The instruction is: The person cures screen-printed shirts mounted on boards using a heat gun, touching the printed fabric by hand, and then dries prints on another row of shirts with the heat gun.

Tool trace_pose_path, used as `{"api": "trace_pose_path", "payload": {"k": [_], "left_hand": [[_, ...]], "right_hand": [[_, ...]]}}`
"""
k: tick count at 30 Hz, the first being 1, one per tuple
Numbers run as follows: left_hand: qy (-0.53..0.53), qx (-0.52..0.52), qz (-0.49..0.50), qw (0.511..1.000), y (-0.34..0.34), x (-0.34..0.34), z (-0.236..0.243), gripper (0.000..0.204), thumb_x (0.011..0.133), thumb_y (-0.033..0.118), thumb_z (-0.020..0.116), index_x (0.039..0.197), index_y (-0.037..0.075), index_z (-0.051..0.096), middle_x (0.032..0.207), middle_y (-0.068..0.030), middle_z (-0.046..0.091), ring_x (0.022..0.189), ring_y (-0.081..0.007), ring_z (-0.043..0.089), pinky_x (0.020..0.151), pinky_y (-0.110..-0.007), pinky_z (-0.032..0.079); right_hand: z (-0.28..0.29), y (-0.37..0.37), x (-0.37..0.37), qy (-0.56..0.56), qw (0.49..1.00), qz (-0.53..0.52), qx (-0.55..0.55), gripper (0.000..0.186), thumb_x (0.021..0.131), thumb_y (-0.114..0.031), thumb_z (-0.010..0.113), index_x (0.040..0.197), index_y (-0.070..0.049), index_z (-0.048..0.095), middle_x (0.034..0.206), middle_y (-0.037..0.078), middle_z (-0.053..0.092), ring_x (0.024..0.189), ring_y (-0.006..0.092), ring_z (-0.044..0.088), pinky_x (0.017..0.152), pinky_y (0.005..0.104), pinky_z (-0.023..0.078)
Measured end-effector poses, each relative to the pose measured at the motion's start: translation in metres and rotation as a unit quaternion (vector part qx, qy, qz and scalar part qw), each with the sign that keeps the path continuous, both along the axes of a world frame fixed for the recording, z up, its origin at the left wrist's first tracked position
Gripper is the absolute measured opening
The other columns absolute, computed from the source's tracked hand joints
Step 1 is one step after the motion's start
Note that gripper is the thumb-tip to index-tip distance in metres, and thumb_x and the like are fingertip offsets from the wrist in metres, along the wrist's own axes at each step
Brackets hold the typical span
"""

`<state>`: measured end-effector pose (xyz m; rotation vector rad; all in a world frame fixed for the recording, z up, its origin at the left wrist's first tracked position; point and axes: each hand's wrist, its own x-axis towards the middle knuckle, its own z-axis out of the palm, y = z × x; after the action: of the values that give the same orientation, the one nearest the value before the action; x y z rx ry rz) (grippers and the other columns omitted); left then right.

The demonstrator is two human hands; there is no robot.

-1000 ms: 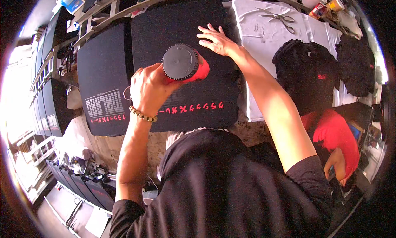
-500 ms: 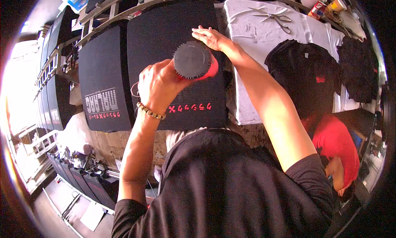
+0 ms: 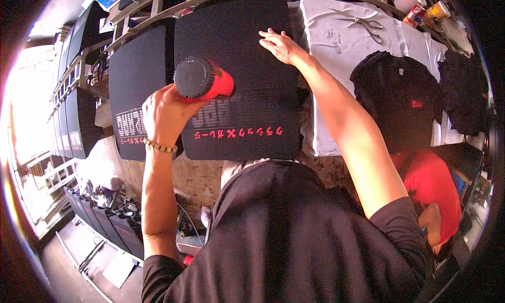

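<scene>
My left hand point(image 3: 167, 109) is wrapped round a red heat gun point(image 3: 223, 83) with a round, black, ridged rear end. The tool is above the left part of a black shirt panel point(image 3: 236, 40), and its handle is hidden by my fingers. Grey and red printing lies across the panel's near part, partly covered by the heat gun and hand. My right hand point(image 3: 281, 46) reaches over the panel's right side with its fingers stretched out and nothing in them. Whether its fingertips touch the cloth, I cannot tell.
Another printed black panel point(image 3: 139, 82) lies to the left. On the right are scissors point(image 3: 360, 23) on white cloth point(image 3: 329, 45), and a black shirt point(image 3: 394, 93). A metal rail point(image 3: 158, 6) runs behind. A person in red point(image 3: 434, 192) is at the lower right.
My left hand has carried the heat gun leftward, uncovering more of the red printing. The right hand keeps about the same place over the panel. The whole view has shifted slightly.
</scene>
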<state>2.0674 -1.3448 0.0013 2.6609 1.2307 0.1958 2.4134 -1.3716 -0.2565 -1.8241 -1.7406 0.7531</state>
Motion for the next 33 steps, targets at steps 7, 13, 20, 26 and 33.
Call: {"api": "trace_pose_path", "payload": {"k": [7,13,20,26,33], "left_hand": [[0.058,0.012,0.051,0.997,0.022,-0.040,0.007,0.051,0.066,0.055,0.093,0.089,0.010,0.081,0.081,-0.0140,0.078,0.075,-0.0330,0.076,0.067,-0.043,0.059],[0.003,0.017,0.011,1.000,0.024,-0.047,0.000,0.048,0.070,0.053,0.090,0.082,0.009,0.076,0.077,-0.0155,0.074,0.074,-0.0377,0.073,0.068,-0.046,0.058],[0.035,0.019,0.018,0.999,0.048,-0.097,-0.005,0.050,0.069,0.050,0.093,0.081,0.005,0.075,0.079,-0.0192,0.074,0.075,-0.0388,0.073,0.067,-0.047,0.058],[0.076,0.019,0.120,0.990,0.055,-0.127,0.008,0.051,0.070,0.051,0.092,0.088,0.005,0.079,0.082,-0.0185,0.075,0.077,-0.0387,0.074,0.068,-0.046,0.058],[-0.007,-0.023,0.063,0.998,0.049,-0.129,0.005,0.049,0.073,0.050,0.091,0.089,0.005,0.078,0.082,-0.0198,0.074,0.075,-0.0396,0.073,0.067,-0.046,0.057]], "right_hand": [[0.009,-0.006,-0.023,-0.011,0.998,-0.062,0.008,0.051,0.105,-0.048,0.058,0.133,-0.006,0.066,0.161,0.011,0.048,0.158,0.0347,0.029,0.126,0.0666,0.014],[0.005,-0.017,-0.067,-0.206,0.976,-0.073,-0.006,0.075,0.100,-0.065,0.052,0.163,-0.028,0.035,0.177,0.005,0.013,0.162,0.0386,0.006,0.123,0.0743,0.005],[0.010,-0.019,-0.077,-0.283,0.955,-0.086,-0.030,0.078,0.100,-0.073,0.042,0.167,-0.038,0.022,0.178,0.003,0.004,0.162,0.0392,-0.001,0.124,0.0726,-0.001],[0.009,-0.017,-0.077,-0.293,0.951,-0.088,-0.049,0.078,0.100,-0.074,0.042,0.167,-0.040,0.021,0.178,0.002,0.003,0.162,0.0402,-0.002,0.121,0.0767,-0.002],[0.024,-0.003,-0.086,-0.267,0.952,-0.088,-0.119,0.086,0.092,-0.082,0.047,0.165,-0.049,0.018,0.178,0.002,-0.007,0.158,0.0500,-0.013,0.114,0.0845,-0.004]]}}
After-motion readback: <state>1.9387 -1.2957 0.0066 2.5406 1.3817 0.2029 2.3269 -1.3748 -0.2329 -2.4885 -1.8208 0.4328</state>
